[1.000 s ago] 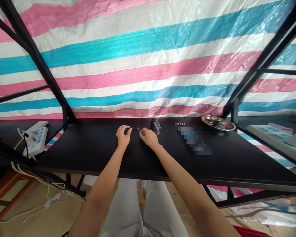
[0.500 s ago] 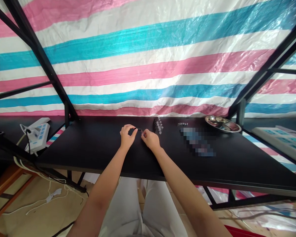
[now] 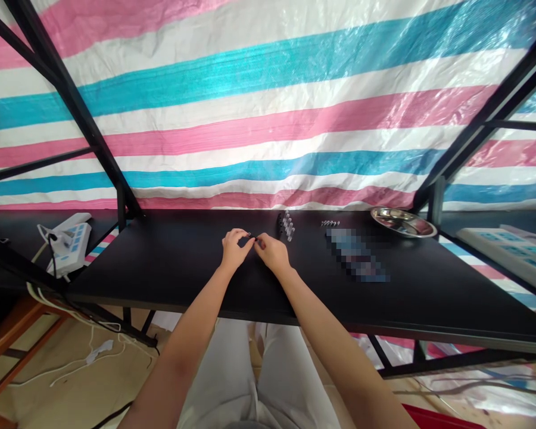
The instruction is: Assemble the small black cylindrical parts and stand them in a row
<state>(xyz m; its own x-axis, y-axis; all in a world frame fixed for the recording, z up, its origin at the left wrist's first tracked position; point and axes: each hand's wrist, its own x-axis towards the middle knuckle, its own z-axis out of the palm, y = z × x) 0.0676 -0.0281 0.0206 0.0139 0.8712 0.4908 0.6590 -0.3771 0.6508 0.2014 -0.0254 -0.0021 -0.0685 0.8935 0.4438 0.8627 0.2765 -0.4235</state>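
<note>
Both my hands meet over the middle of the black table (image 3: 170, 268). My left hand (image 3: 234, 249) pinches a small thin black piece (image 3: 249, 235) between thumb and fingers. My right hand (image 3: 272, 252) is closed on a small clear tube-like piece whose tip touches the black piece at the fingertips. Just beyond my right hand stands a cluster of small clear vials with a black block (image 3: 285, 225). A short row of tiny pale parts (image 3: 330, 224) lies further right.
A steel dish (image 3: 402, 221) sits at the table's back right. A white power strip (image 3: 67, 241) with cables lies on the shelf to the left. Black frame posts rise at both sides, and a striped tarp hangs behind. White boxes (image 3: 504, 245) lie at the far right.
My hands have come together: the gap between the black piece and the clear piece has closed, and they now touch.
</note>
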